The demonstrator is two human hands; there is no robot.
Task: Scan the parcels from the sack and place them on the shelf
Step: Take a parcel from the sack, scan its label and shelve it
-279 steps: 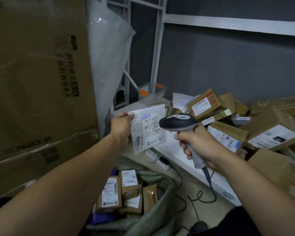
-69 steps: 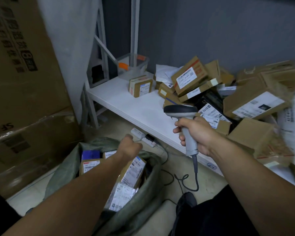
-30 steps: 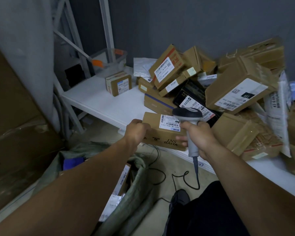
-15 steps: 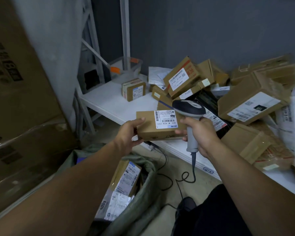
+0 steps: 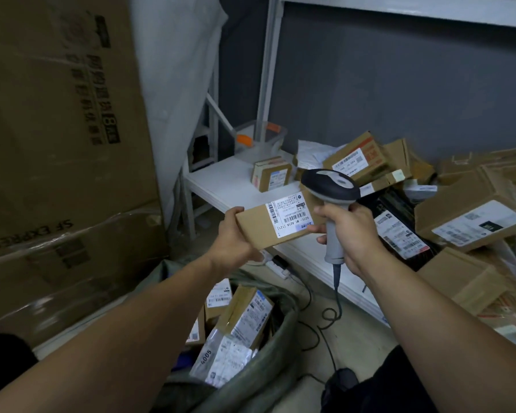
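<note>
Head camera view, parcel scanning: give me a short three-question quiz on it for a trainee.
1. True or false: the left hand holds the flat parcel by its end.
2. What has its grip on the scanner? A: the right hand. B: the left hand. C: nothing.
3. Which container sits on the floor below the hands?

Key: 1 true; 2 A; 3 the green sack.
</note>
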